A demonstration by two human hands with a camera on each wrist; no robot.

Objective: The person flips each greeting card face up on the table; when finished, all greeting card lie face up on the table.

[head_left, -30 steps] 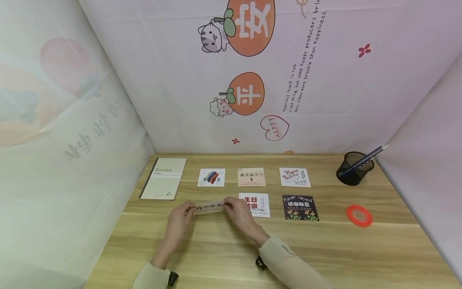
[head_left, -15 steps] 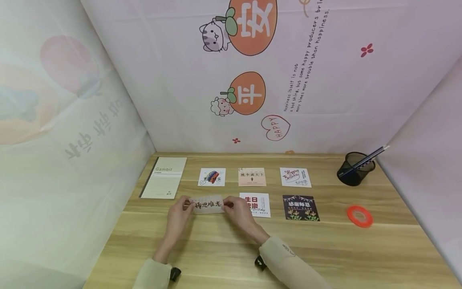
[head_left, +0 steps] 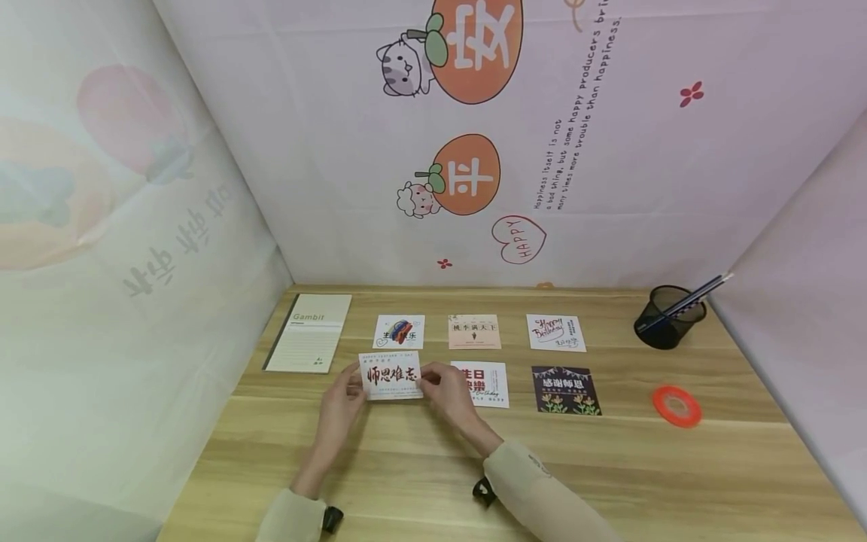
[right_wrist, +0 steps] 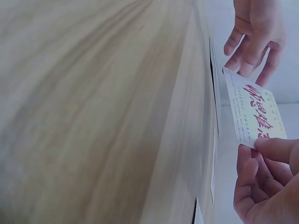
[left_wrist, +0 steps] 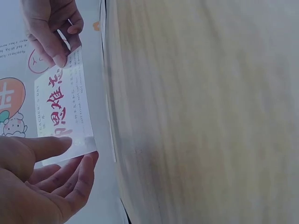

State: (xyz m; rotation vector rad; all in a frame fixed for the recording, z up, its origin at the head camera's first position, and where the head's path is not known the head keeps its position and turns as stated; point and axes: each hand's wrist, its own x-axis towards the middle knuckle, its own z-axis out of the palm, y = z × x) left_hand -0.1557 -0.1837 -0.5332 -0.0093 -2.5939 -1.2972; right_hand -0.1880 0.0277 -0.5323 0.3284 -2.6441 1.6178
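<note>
Between the two hands a white card [head_left: 391, 361] with red-brown Chinese brush lettering is held up off the table, its printed face toward the head camera. My left hand [head_left: 341, 410] pinches the card's left end; in the left wrist view its thumb [left_wrist: 53, 147] lies on the print, with the fingers behind. At the other end, my right hand [head_left: 452, 399] pinches the corner, thumb [right_wrist: 273, 148] in front and curled fingers behind. That hand partly covers a white card with red characters [head_left: 491, 384] on the table.
Behind the hands lie a rainbow-brush card [head_left: 400, 332], a pink card [head_left: 474, 332] and a Happy Birthday card [head_left: 556, 333]. A dark flowered card [head_left: 566, 391] and a red tape roll [head_left: 676, 406] are to the right. A notebook [head_left: 308, 333] lies left; a mesh pen cup [head_left: 669, 317] stands back right.
The held card has tipped up from nearly edge-on to facing the head camera, so all its lettering shows. Both hands keep their pinch and stay in nearly the same place.
</note>
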